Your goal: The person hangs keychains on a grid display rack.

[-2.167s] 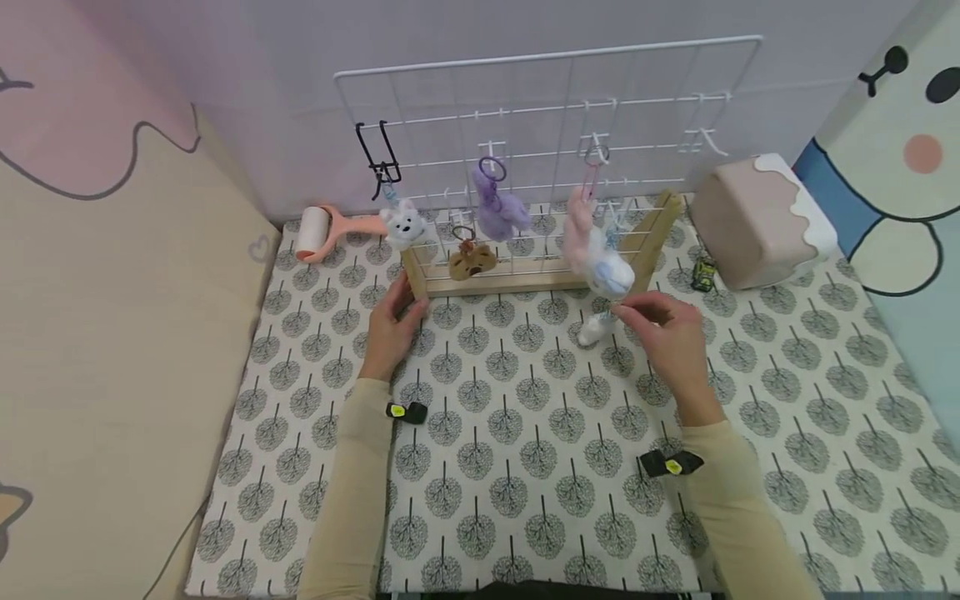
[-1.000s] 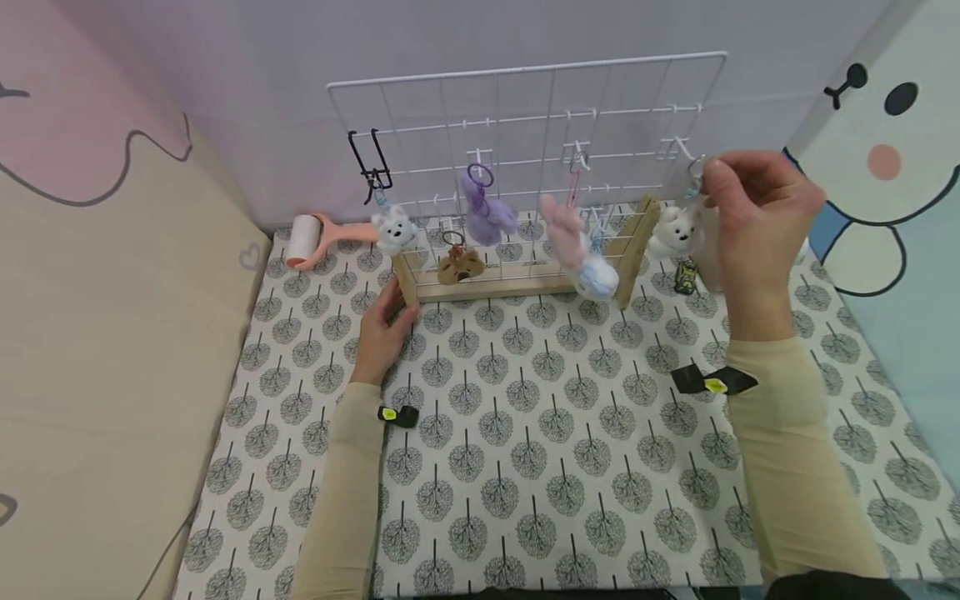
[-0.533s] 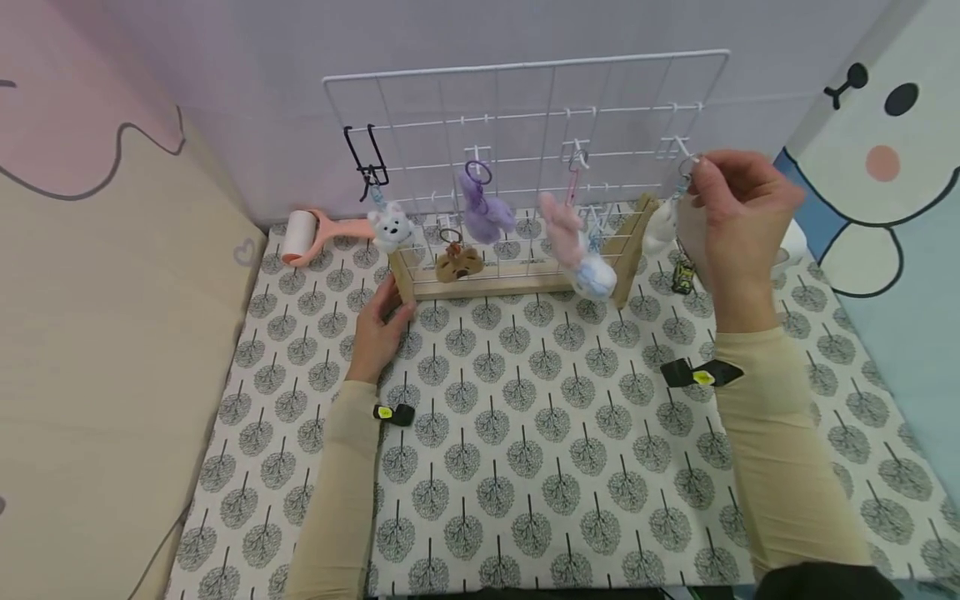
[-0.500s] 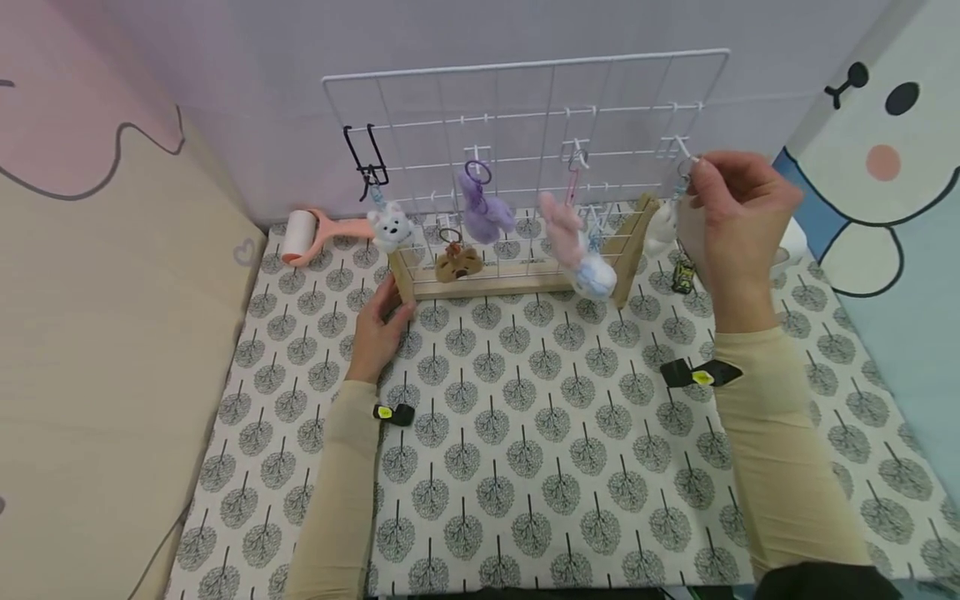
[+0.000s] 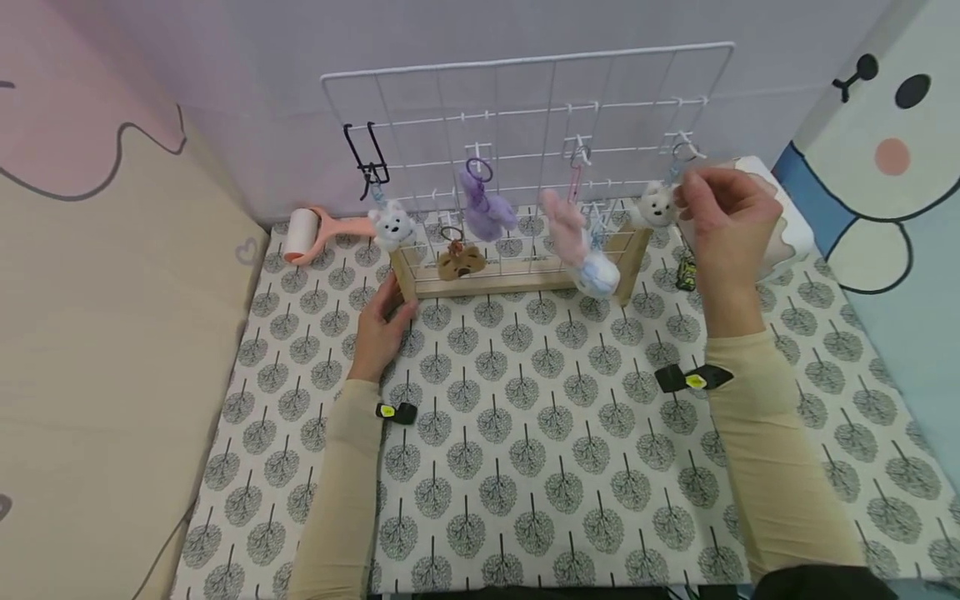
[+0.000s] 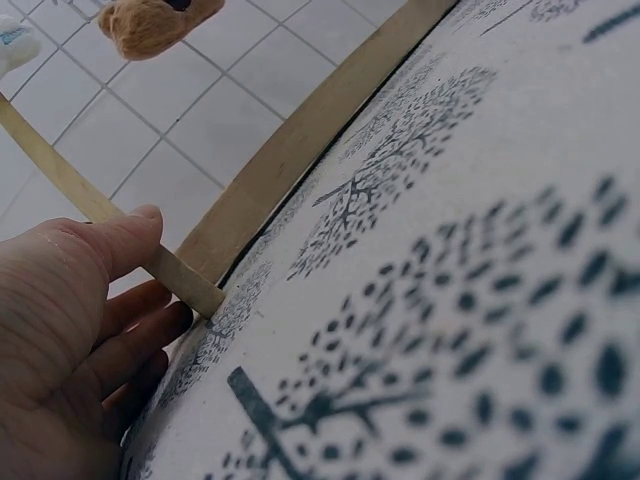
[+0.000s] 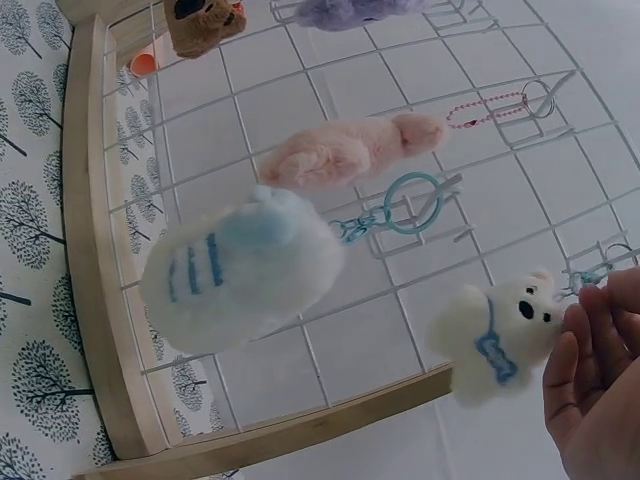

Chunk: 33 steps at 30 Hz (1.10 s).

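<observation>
A white wire grid rack on a wooden base stands at the back of the table. My left hand grips its left wooden foot, thumb on one side and fingers on the other. At the rack's right end, a white plush keychain with a dark-nosed face and blue bow hangs by its ring from a white hook. My right hand pinches it near the top of the head; in the right wrist view, the fingertips meet its blue chain.
Also on the rack hang purple, brown, pink and white-and-blue plush keychains, plus another white one on a black hook. An orange lint roller lies left; a small green-and-black item and a box are right.
My right hand has lifted the white plush keychain from low in front to the right hook, where its ring now hangs. The hand has slid down to the plush, which now faces forward.
</observation>
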Tool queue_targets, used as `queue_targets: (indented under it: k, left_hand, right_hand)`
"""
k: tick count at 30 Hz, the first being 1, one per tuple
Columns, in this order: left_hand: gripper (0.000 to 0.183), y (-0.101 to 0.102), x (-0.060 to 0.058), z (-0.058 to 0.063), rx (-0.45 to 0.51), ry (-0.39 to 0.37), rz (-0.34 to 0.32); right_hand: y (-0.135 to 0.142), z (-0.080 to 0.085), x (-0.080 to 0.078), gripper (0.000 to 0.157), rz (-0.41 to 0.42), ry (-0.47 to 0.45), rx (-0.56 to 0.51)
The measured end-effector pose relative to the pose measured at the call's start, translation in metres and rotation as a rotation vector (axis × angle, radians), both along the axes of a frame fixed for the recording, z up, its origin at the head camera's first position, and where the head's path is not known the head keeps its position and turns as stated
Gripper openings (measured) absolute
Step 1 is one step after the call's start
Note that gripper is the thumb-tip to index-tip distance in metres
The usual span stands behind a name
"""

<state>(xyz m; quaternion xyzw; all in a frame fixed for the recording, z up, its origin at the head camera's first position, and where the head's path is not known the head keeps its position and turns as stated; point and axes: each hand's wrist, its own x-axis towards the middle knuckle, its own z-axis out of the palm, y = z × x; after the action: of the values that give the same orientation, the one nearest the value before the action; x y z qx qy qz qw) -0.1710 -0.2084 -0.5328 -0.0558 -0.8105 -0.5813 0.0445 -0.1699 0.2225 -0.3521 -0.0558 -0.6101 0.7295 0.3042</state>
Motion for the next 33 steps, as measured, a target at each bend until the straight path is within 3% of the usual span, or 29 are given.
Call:
queue_targets:
  k: [8, 18, 26, 33]
  left_hand:
    - [0.067, -0.004, -0.001, -0.007, -0.030, 0.013, 0.008]
    - [0.067, -0.002, 0.003, -0.007, -0.021, 0.016, 0.013]
    - [0.067, -0.002, 0.005, -0.009, -0.044, 0.015, 0.031]
    - [0.067, 0.004, 0.001, -0.017, -0.040, 0.003, 0.014]
  right_hand:
    - [0.000, -0.029, 0.009, 0.003, -0.032, -0.091, 0.063]
    - [0.000, -0.094, 0.032, 0.012, 0.008, -0.250, 0.150]
    - [0.002, -0.141, 0.047, 0.027, 0.043, -0.453, 0.367]
    - [0.009, -0.164, 0.059, 0.032, 0.104, -0.554, 0.521]
